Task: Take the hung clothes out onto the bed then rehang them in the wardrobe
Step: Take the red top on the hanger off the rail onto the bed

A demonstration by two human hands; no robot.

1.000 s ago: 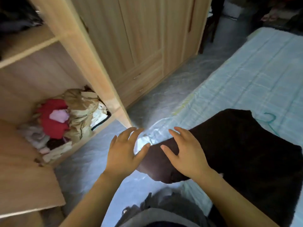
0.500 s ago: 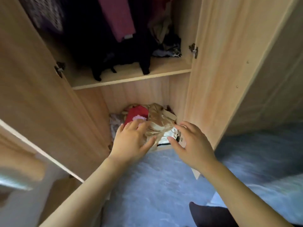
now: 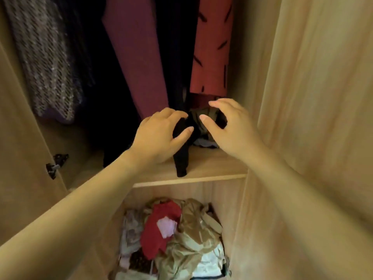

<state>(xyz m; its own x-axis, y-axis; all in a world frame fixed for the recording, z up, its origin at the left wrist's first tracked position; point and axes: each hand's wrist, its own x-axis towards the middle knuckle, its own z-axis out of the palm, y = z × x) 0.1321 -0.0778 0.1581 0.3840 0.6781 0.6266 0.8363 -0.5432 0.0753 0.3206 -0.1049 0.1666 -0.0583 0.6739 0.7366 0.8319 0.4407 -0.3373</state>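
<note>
Both hands reach into the open wardrobe [image 3: 314, 81], raised to the hanging compartment; half a second earlier they hovered lower, in front of the bottom compartment, and a second earlier over a dark garment on the bed (now out of frame). The left hand [image 3: 159, 136] is spread, fingers curled loosely; its thumb and fingertips lie against a black sleeve [image 3: 181, 156], though whether it grips the cloth cannot be told. The right hand [image 3: 228, 126] is open and cupped, with nothing between its fingers, just in front of a dark crumpled bundle [image 3: 205, 120] on the shelf [image 3: 212, 166].

The hung clothes: a maroon garment [image 3: 137, 57] at centre, a red garment with black dashes [image 3: 212, 47] to its right, black clothing [image 3: 175, 47] between them, and a grey open-knit piece [image 3: 46, 57] at left. The black sleeve trails down onto the shelf, its cuff near the front edge.

Below the shelf lies a heap of loose clothes [image 3: 177, 237] (red, beige, white). A door hinge [image 3: 55, 164] shows at left. Hangers and rail are cut off above; the dark interior hides the black garments' outlines.
</note>
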